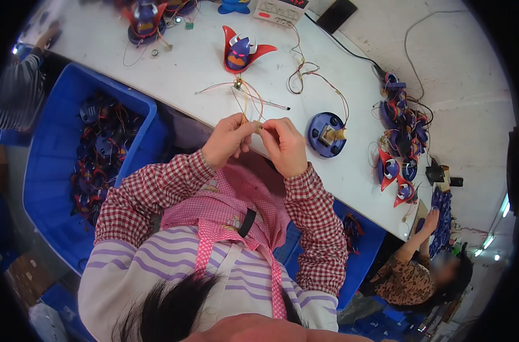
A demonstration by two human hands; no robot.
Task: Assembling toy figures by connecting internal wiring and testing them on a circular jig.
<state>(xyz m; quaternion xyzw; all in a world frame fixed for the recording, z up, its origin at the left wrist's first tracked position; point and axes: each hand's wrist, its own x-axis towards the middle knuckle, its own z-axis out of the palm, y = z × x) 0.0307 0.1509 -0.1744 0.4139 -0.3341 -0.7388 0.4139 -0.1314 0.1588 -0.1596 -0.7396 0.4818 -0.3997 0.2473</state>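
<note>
White bench (185, 62) carried toy parts. Left hand (228, 139) and right hand (283, 145) met at near edge, fingertips pinched shut on small yellowish part (258, 124). Thin wires (245, 100) ran up from part to little brass piece on bench. Red and purple toy figure (240, 52) stood just behind wires. Round blue base (326, 134) lay right of right hand. Pile of same toys (402, 142) lay farther right. Blue bin (108, 151) full of parts sat left, below bench.
</note>
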